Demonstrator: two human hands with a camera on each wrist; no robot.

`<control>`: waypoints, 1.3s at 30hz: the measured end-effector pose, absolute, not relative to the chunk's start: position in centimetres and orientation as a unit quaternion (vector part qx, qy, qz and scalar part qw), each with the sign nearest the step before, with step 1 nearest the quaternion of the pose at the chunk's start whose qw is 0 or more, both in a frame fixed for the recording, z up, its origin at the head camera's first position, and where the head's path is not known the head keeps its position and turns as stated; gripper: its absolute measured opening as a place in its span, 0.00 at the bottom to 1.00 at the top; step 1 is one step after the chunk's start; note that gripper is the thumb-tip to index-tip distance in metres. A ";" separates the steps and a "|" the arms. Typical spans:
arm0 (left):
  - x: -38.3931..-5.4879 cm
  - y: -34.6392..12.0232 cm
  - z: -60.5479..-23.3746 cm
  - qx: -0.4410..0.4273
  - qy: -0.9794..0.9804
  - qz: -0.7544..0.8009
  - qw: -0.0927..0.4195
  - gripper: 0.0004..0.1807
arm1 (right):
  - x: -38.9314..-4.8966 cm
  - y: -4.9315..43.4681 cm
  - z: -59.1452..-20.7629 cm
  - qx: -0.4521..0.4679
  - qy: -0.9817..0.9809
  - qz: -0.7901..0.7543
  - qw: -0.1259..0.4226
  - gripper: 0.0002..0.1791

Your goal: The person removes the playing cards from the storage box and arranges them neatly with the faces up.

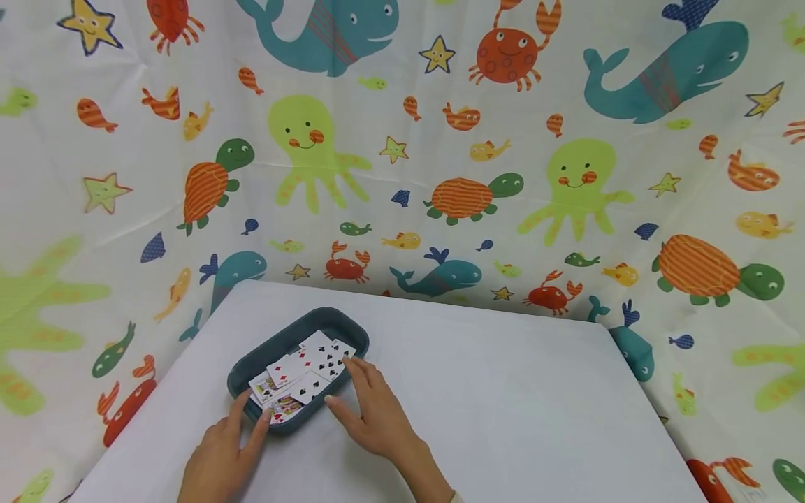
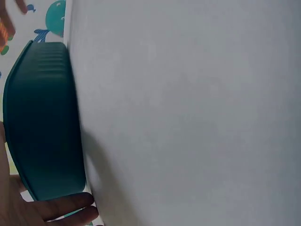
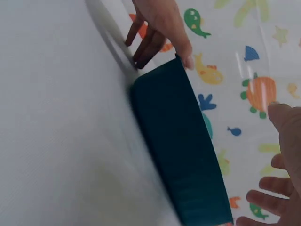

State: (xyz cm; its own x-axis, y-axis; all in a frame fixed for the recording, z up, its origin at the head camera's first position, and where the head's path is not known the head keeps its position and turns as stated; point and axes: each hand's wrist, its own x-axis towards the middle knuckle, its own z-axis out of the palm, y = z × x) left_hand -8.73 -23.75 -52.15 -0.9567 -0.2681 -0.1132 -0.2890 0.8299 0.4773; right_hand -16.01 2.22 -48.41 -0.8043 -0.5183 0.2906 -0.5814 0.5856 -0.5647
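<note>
A dark teal plastic tray [image 1: 302,325] with rounded corners sits on the white table, set at a slant. Loose playing cards [image 1: 295,367] lie face up inside it, overlapping, among them diamonds, black suits and picture cards. At the near left corner, my left hand [image 1: 220,450] touches the tray with thumb and index finger at the rim. Its other fingers lie fairly straight along the tray's end [image 2: 51,174] in the left wrist view. My right hand [image 1: 374,409] hovers beside the right end, fingers spread and holding nothing; its index fingertip overlaps the rim in the head view.
The white table [image 1: 490,391] extends to the right of the tray. Behind and around it hangs a pale cloth [image 1: 402,209] printed with sea animals, meeting the table's far edge.
</note>
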 end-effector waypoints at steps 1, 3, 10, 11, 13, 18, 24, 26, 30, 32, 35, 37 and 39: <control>-8.8 -23.7 -52.2 -0.144 0.958 0.248 0.022 0.46 | -16.2 1.8 -48.3 0.313 -0.889 0.329 0.050 0.39; -8.8 -23.7 -52.3 -0.143 0.960 0.239 0.027 0.46 | -16.5 1.0 -48.2 0.321 -0.889 0.322 0.056 0.38; -8.8 -23.2 -52.7 -0.134 0.965 0.226 0.021 0.46 | -17.9 -2.5 -47.9 0.332 -0.897 0.286 0.058 0.34; -8.8 -23.1 -52.8 -0.135 0.965 0.225 0.021 0.46 | -18.1 -3.1 -47.9 0.333 -0.899 0.279 0.057 0.34; -8.8 -23.0 -52.8 -0.137 0.965 0.224 0.022 0.46 | -18.7 -4.1 -48.0 0.333 -0.904 0.262 0.056 0.35; -8.6 -22.6 -52.9 -0.134 0.967 0.219 0.006 0.43 | -19.9 -6.3 -48.2 0.328 -0.918 0.218 0.052 0.36; -8.4 -22.5 -52.9 -0.136 0.968 0.210 -0.006 0.43 | -21.2 -8.6 -48.5 0.313 -0.929 0.195 0.009 0.39; -8.5 -22.5 -53.0 -0.139 0.968 0.209 0.000 0.43 | -21.7 -9.2 -48.9 0.302 -0.932 0.200 -0.007 0.39; -8.9 -22.4 -53.0 -0.146 0.966 0.211 0.015 0.44 | -22.4 -10.1 -49.8 0.272 -0.940 0.204 -0.037 0.42; -9.0 -22.3 -53.0 -0.150 0.966 0.210 0.022 0.44 | -22.9 -10.4 -50.2 0.263 -0.942 0.203 -0.047 0.44; -9.1 -22.4 -52.8 -0.156 0.966 0.205 0.030 0.43 | -23.6 -10.9 -50.7 0.260 -0.943 0.198 -0.060 0.46; -9.3 -22.4 -52.6 -0.160 0.965 0.202 0.037 0.44 | -24.1 -11.2 -50.9 0.260 -0.943 0.195 -0.067 0.47; -9.4 -22.6 -52.5 -0.163 0.965 0.200 0.045 0.45 | -24.4 -11.5 -50.9 0.259 -0.945 0.184 -0.074 0.48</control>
State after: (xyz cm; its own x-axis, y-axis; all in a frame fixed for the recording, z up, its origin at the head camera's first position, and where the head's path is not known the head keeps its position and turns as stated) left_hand -9.37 -22.64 -52.47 -0.9430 -0.2963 -0.1515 -0.3321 0.8668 0.3721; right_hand -24.45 -11.49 -50.88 -0.8554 -0.5161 -0.0445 -0.4618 0.7986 -0.3861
